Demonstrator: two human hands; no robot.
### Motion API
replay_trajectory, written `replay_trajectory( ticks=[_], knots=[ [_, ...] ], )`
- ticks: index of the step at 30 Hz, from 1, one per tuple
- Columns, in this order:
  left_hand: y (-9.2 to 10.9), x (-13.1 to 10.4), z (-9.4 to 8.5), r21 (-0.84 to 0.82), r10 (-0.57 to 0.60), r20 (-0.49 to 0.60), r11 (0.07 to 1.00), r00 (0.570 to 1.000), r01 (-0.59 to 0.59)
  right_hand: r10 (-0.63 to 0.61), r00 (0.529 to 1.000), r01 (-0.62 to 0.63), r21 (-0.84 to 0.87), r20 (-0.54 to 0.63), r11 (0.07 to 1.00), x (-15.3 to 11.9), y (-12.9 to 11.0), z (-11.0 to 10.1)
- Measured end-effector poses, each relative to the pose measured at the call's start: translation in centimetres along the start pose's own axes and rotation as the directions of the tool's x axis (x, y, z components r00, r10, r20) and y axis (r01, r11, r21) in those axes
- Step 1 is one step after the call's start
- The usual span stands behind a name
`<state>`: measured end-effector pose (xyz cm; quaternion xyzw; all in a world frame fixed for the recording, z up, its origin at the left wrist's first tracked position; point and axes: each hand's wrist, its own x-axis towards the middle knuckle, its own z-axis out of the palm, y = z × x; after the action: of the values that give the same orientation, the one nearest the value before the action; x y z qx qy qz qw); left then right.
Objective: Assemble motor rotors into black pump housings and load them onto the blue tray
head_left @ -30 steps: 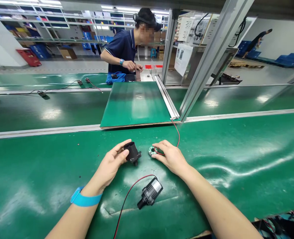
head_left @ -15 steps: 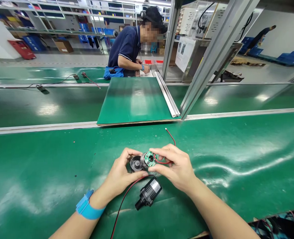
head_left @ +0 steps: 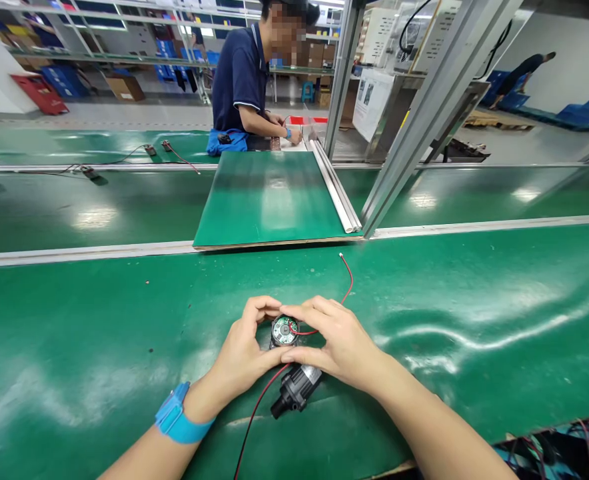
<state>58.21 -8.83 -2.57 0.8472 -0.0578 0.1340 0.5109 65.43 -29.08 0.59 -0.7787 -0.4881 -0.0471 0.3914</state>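
Looking down at the lower middle of the frame, I find a round black housing [head_left: 274,344] whose mouth faces the camera. A green ring-shaped circuit board [head_left: 283,325] fills it, crossed by a red wire [head_left: 351,277] that runs under the right hand [head_left: 347,343] and curves up to a small white connector [head_left: 341,255].

Half a second ago, I had the board tilted in the right hand beside the housing, with the hollow inside showing; now the board sits in the mouth. The black pump [head_left: 297,390] lies where it lay on the green table [head_left: 124,373], just below the hands, but the right thumb now covers part of its upper end.

Both my hands are curved into a ring, thumb and fingers parted by about the housing's width. The left hand [head_left: 234,350] holds the housing between thumb and fingers. The right fingertips meet the left ones at the rim; whether they grip or merely touch, I cannot tell.
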Motion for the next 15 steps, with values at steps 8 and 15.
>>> replay_trajectory(
  ticks=[8, 15],
  knots=[
    [-0.2, -0.2, -0.2, 0.153, 0.363, 0.135, 0.911, 0.922, -0.382, -0.019, 1.000, 0.021, -0.192, 0.014, 0.981, 0.0, -0.5, 0.0],
    [0.9, -0.2, -1.0, 0.376, 0.339, 0.158, 0.848, 0.927, -0.374, -0.080, 0.996, 0.063, -0.371, -0.031, 0.927, 0.4, -1.3, 0.4]
  ],
)
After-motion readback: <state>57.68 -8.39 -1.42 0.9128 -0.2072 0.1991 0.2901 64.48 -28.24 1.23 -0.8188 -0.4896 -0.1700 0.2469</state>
